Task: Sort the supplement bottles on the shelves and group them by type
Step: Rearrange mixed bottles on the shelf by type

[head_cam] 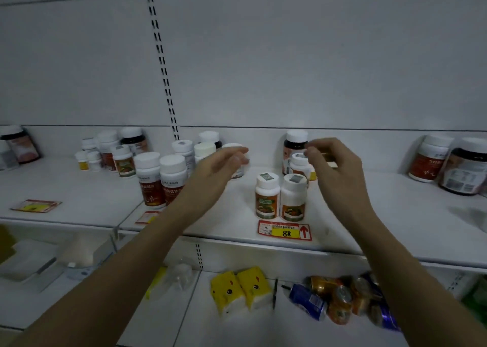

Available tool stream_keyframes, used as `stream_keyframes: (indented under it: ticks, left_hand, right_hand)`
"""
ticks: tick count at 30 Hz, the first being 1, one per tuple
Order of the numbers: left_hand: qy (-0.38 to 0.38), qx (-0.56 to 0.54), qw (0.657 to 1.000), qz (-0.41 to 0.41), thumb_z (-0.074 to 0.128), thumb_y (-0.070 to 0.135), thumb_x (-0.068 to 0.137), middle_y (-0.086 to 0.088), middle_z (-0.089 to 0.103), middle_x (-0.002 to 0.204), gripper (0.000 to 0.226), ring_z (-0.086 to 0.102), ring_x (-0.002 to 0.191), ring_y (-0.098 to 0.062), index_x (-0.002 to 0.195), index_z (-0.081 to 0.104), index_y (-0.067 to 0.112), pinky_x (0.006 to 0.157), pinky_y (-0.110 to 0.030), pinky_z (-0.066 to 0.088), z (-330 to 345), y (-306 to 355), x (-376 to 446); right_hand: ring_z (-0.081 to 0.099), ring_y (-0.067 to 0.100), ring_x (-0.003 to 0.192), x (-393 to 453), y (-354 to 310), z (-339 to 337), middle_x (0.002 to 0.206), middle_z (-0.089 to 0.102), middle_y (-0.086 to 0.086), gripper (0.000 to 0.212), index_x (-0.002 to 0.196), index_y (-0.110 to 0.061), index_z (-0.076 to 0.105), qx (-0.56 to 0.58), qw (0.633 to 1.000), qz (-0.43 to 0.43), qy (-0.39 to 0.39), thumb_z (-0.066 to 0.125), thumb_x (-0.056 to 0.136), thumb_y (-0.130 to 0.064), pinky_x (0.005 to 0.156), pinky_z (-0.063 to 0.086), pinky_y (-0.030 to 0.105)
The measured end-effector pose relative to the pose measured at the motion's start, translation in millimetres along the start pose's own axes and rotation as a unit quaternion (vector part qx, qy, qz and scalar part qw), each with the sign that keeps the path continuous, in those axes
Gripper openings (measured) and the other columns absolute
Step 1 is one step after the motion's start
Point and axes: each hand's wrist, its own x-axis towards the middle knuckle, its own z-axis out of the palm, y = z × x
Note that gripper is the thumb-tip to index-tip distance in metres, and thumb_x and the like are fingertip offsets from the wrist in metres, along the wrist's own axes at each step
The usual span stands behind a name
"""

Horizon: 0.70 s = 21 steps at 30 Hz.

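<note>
Both hands are raised over the upper shelf [369, 214], which carries the supplement bottles.

Left hand [218, 167]: fingers extended and relaxed, grip released, holding nothing. Its fingertips lie in front of a white-capped bottle [234, 147] at the shelf's middle; contact cannot be confirmed.

Right hand [334, 167]: fingers curled loosely, thumb and forefinger close together above a small bottle [299, 163]. Whether the grip is pinching anything cannot be told; the hand blurs at that point. A dark bottle [295, 142] stands behind the small one, against the back panel [263, 56].

Near the shelf front, two white bottles with orange-and-green labels stand upright and touching: the left one [267, 196], the right one [293, 197]. A price tag [286, 231] reading 88 lies just in front of them.

Left of the left forearm, two larger bottles with red labels [160, 180] stand side by side. Behind them is a mixed cluster [118, 151] of small and medium bottles, some dark, some white. A dark jar [19, 146] leans at the far left edge. At the far right, a red-labelled bottle [429, 159] stands beside a dark jar [463, 167].

Two loose tags lie on the shelf at left [35, 205].

Lower shelf: two yellow packs [242, 291] and a heap of cans [342, 302].
</note>
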Motion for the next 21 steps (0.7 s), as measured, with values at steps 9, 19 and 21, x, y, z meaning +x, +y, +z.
stream_keyframes:
  ticks: [9,19,21]
  left_hand:
    - [0.038,0.26,0.965,-0.026,0.047,0.05,0.095,0.016,0.067,0.109,0.02,0.06,0.1,-0.005,0.104,0.063,0.042,0.088,-0.032,0.05,-157.2,12.6,-34.7]
    - [0.11,0.348,0.919,-0.148,0.052,0.054,0.091,0.014,0.064,0.108,0.03,0.058,0.097,-0.009,0.114,0.062,0.038,0.088,-0.034,0.05,-371.8,-52.9,-164.0]
    - [0.125,0.356,0.911,-0.169,0.052,0.054,0.091,0.014,0.063,0.108,0.032,0.058,0.099,-0.009,0.116,0.062,0.037,0.088,-0.033,0.051,-413.3,-63.5,-184.7]
  right_hand:
    - [0.063,0.014,0.077,1.7,-125.0,113.3,0.086,0.07,-0.006,0.017,0.086,-0.023,0.068,-0.163,0.954,-0.052,-0.247,0.056,0.092,-0.034,0.068,0.05,0.029]
    - [0.066,0.02,0.08,-70.5,-237.8,327.0,0.085,0.07,0.001,0.023,0.081,-0.017,0.066,-0.131,0.915,-0.087,-0.371,0.055,0.092,-0.034,0.079,0.053,0.038]
    - [0.065,0.016,0.08,-84.4,-257.5,371.8,0.086,0.07,-0.002,0.02,0.082,-0.021,0.065,-0.117,0.911,-0.089,-0.386,0.055,0.092,-0.035,0.079,0.055,0.038]
